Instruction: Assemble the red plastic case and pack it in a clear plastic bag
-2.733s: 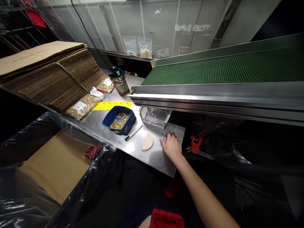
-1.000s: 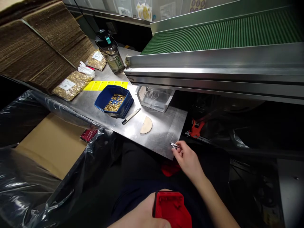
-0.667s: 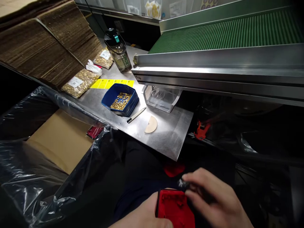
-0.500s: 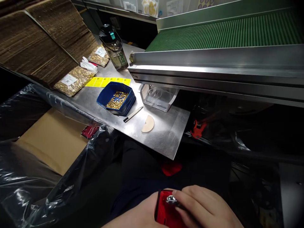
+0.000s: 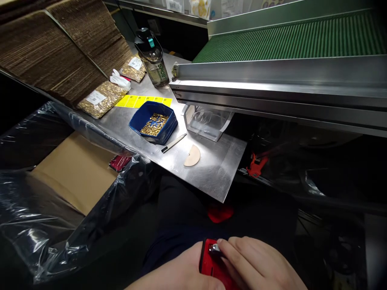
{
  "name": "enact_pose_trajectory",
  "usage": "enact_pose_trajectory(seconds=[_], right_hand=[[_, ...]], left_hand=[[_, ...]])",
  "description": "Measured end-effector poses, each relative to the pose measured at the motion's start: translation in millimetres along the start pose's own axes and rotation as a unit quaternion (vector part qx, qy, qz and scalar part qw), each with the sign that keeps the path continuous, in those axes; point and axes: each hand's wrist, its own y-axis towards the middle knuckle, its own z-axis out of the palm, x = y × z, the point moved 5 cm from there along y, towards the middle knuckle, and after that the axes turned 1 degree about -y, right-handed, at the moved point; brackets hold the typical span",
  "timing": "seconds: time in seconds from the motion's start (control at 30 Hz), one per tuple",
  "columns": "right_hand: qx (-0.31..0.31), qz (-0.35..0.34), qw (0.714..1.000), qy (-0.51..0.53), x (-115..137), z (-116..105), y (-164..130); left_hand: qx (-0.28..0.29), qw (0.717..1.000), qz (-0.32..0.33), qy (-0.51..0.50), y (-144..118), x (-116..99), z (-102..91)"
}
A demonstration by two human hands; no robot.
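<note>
Red part: a red plastic piece [image 5: 213, 264] sits at the bottom edge of the view, over the person's dark lap, held between both hands.
Metal piece: a small shiny metal piece [image 5: 214, 248] lies against the top of the red part, pinched by the right fingertips.
Right hand: the right hand [image 5: 256, 266] has its fingers closed around the metal piece and presses it onto the red part.
Left hand: the left hand [image 5: 184, 274] cups the red part from the left and below, its fingers hidden under it, so the grip itself cannot be fully seen.
Steel table: a steel table [image 5: 211, 173] stands just beyond the lap.
On the table: a pale half-round disc [image 5: 192, 156], a pen-like tool [image 5: 173, 143] and a blue tray [image 5: 153, 127] of small brass-coloured bits lie near the front edge; a clear plastic bin [image 5: 207, 123] stands under the conveyor's rail.
Farther back: a drinking bottle [image 5: 152, 58], yellow labels [image 5: 142, 101] and two bags of brass bits [image 5: 98, 102].
Conveyor: a green belt [image 5: 290, 38] runs across the upper right.
Left side: flat cardboard stacks [image 5: 57, 48] and a box lined with black plastic [image 5: 69, 177].
</note>
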Motion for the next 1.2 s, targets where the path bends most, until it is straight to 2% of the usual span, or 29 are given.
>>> enact_pose_trajectory(seconds=[0.13,0.3,0.37,0.43,0.47,0.53,0.63,0.7,0.73,0.77,0.83,0.9,1.07,1.2], right_hand=[[-0.005,-0.020,0.998,-0.057,5,-3,1],[0.033,-0.044,0.998,-0.043,6,-3,8],[0.029,-0.046,0.999,-0.002,1,-5,8],[-0.003,-0.025,0.995,0.101,-9,-9,6],[-0.029,0.006,0.987,0.160,-18,-11,3],[-0.087,0.120,0.958,0.245,-41,-8,-4],[-0.174,0.338,0.884,0.273,-78,9,-20],[-0.178,0.426,0.838,0.292,-96,31,-24],[-0.163,0.446,0.828,0.299,-103,43,-22],[-0.138,0.453,0.830,0.293,-109,55,-17],[-0.091,0.447,0.857,0.241,-120,75,-2],[-0.075,0.435,0.882,0.166,-130,89,17],[-0.098,0.414,0.902,0.070,-153,117,69],[-0.112,0.415,0.900,0.067,-162,119,83]], left_hand=[[-0.016,0.999,-0.028,-0.008,-1,7,-4.5],[-0.023,0.999,-0.036,-0.014,-1,5,-4.0],[-0.016,0.999,-0.037,-0.017,0,4,-2.8],[-0.015,0.999,-0.037,-0.020,1,5,-4.1],[-0.017,0.999,-0.037,-0.020,1,6,-5.8],[-0.023,0.998,-0.050,-0.021,0,11,-9.6],[-0.035,0.997,-0.070,-0.030,-3,17,-14.2],[-0.043,0.996,-0.066,-0.042,-5,18,-16.3],[-0.044,0.996,-0.061,-0.048,-6,18,-16.9],[-0.042,0.996,-0.057,-0.056,-6,18,-17.2],[-0.036,0.996,-0.045,-0.068,-7,19,-18.1],[-0.031,0.996,-0.031,-0.083,-8,20,-19.0],[-0.072,0.986,0.011,-0.147,-9,27,-25.0],[-0.127,0.979,0.061,-0.150,-15,27,-35.6]])
